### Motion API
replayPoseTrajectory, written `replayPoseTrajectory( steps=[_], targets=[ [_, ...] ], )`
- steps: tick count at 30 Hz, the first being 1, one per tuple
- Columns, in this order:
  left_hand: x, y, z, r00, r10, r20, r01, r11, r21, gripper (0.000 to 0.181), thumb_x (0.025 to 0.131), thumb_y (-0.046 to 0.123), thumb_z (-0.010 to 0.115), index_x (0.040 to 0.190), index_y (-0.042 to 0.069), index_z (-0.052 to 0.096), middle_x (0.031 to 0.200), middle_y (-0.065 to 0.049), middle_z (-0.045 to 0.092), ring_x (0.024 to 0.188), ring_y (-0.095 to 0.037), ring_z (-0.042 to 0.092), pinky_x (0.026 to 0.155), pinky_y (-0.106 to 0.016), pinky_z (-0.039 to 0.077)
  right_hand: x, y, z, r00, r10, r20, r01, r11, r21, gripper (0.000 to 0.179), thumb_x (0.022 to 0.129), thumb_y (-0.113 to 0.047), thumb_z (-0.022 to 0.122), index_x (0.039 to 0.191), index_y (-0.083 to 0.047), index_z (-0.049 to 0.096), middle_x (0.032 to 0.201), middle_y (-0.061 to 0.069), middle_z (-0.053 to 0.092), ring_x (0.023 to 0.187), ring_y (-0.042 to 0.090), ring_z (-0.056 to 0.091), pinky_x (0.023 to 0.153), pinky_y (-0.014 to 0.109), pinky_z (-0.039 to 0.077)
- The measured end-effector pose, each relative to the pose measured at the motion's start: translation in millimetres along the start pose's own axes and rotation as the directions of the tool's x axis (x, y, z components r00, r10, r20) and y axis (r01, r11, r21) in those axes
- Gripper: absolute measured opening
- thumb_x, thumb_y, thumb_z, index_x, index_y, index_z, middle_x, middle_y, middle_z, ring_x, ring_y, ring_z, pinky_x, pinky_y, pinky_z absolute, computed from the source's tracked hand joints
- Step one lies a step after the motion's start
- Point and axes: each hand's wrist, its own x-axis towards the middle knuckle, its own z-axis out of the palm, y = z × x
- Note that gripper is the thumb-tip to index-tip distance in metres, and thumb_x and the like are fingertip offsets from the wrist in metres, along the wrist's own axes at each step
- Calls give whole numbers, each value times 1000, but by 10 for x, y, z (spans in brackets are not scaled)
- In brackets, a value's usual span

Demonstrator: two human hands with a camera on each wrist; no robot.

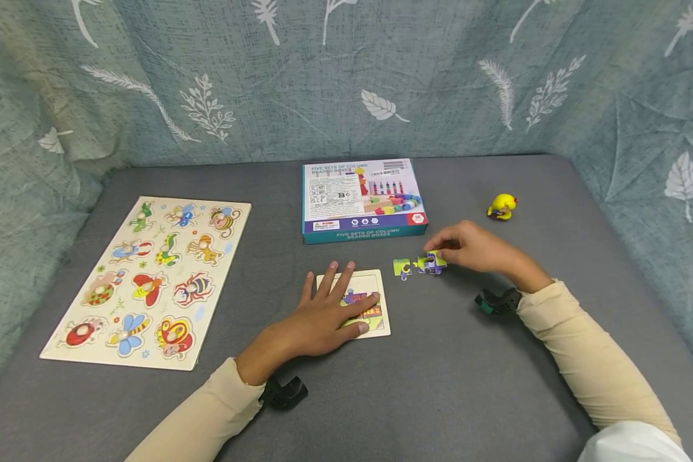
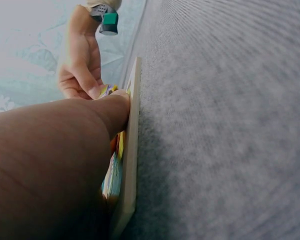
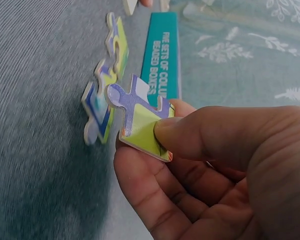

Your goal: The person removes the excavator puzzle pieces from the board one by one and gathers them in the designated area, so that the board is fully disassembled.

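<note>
At the middle of the bench (image 1: 439,385), a small square tray (image 1: 385,314) lies flat under the left hand (image 1: 317,324). Left fingers spread across it, thumb resting near its near edge; a flat hand like this probably keeps the light tray from sliding. Part of a coloured picture shows between the fingers; how much is filled cannot be told.

Right hand (image 1: 475,247), beyond the tray's right side: thumb and fingers pinch one puzzle piece (image 3: 142,125), green and purple, printed face toward the thumb. Grip is at the plain green end, leaving the knob and notches uncovered, which should make its shape easy to read. Piece is tilted, with fingers behind and below it.

Two loose pieces (image 3: 99,107) lie beside the held one, between it and the tray; whether they touch each other is unclear. Their spot seems chosen for easy reach.

Word-printed box (image 1: 364,235) sits behind the tray, yellow toy (image 1: 502,206) at far right, large insect board (image 1: 208,321) at left. All three stand apart from both hands, presumably to leave working room.
</note>
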Motion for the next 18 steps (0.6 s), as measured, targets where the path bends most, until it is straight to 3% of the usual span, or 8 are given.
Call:
replayPoseTrajectory(
  steps=[18],
  targets=[
    [0, 11, -8, 1000, -6, 4, 6, 1000, 8, 54, 101, 48, 44, 153, 38, 29, 162, -10, -11, 144, -33, -21, 106, -63, -13, -102, 97, -116, 996, 59, 71, -61, 998, 21, 20, 90, 8, 59, 104, 4, 72, 103, 13, 70, 85, 17, 59, 69, 27, 49]
  ],
)
